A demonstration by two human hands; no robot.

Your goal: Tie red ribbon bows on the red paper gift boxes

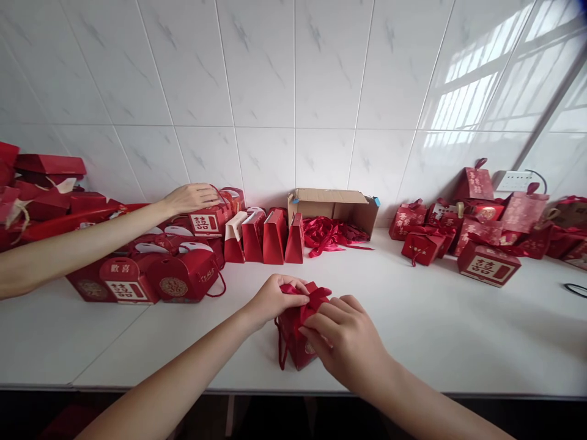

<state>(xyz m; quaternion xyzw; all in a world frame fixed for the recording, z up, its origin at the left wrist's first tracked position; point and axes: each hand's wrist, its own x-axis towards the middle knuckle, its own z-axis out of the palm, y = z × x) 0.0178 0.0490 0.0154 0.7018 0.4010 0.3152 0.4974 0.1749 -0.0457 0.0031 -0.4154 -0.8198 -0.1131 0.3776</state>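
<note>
A small red gift box [298, 348] with a cord handle hanging at its left side stands on the white table in front of me. On its top lies a red ribbon [317, 298], looped like a bow. My left hand [280, 299] pinches the ribbon from the left, thumb and fingers together. From the right, my right hand [346, 336] is closed on the ribbon's other part, its fingertips partly hidden behind the knuckles. Both hands rest close against the box top.
Another person's hand [195, 198] reaches from the left onto stacked red gift boxes [181, 278]. Several narrow red boxes [275, 237] stand before a cardboard carton [332, 197] with loose red ribbons [330, 235]. Finished-looking boxes [488, 263] crowd the right, near a socket strip [516, 181].
</note>
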